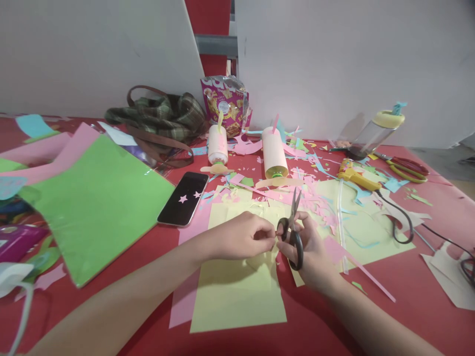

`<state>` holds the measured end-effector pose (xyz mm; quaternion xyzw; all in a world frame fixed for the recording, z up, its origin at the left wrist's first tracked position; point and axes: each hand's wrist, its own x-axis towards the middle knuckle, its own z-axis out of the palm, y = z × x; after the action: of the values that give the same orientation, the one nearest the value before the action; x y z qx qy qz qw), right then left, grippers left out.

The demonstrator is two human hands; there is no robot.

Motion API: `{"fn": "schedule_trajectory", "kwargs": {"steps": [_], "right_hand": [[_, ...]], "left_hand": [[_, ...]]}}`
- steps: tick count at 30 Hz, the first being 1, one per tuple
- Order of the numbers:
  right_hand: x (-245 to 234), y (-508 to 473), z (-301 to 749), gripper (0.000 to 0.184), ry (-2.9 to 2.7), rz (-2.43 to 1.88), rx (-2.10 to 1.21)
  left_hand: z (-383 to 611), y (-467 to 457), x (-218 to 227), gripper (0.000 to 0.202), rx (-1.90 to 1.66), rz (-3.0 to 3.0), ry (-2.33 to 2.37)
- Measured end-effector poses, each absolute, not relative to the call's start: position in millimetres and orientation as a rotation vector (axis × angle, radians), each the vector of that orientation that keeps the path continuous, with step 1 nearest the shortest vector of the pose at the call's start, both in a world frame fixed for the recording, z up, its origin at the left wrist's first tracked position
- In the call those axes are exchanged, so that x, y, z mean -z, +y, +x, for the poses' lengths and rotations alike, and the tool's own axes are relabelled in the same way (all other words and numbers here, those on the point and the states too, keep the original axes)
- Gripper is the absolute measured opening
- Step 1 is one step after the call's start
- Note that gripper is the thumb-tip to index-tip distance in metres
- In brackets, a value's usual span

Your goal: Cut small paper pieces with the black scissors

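Observation:
My right hand (315, 252) grips black-handled scissors (293, 230), blades pointing up and away. Just to their left, my left hand (241, 236) is closed in a pinch right at the scissor handles; what it pinches is too small to make out. Both hands hover over yellow paper sheets (237, 291) lying on pink sheets on the red table (408, 301). Paper scraps (311, 193) in pink, blue and yellow litter the area beyond the hands.
A black phone (183, 199) with star cutouts lies left of centre beside a green sheet stack (96, 202). Two paper-wrapped bottles (274, 154) lie behind, with a plaid bag (159, 118) and snack pouch (224, 101). A yellow glue gun (356, 178), red-handled scissors (406, 167) and a clear bottle (374, 132) sit right.

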<state>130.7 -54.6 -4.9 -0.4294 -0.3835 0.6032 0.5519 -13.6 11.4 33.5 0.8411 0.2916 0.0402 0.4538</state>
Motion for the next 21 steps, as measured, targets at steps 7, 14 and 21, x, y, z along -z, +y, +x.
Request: {"fn": "schedule_trajectory", "kwargs": {"steps": [7,14,21], "right_hand": [[7.6,-54.2,130.7,0.028,-0.864,-1.011,-1.478],[9.1,-56.7,131.8,0.018,-0.956,-0.890,-1.580],[12.0,-57.7,131.6,0.027,-1.016,-0.811,-1.656]], "left_hand": [[-13.3,15.0,-36.0,0.016,-0.261,1.999,0.769],[-13.7,20.1,-36.5,0.019,-0.660,1.811,0.912],[-11.5,16.8,-35.0,0.018,-0.696,1.823,0.928]]}}
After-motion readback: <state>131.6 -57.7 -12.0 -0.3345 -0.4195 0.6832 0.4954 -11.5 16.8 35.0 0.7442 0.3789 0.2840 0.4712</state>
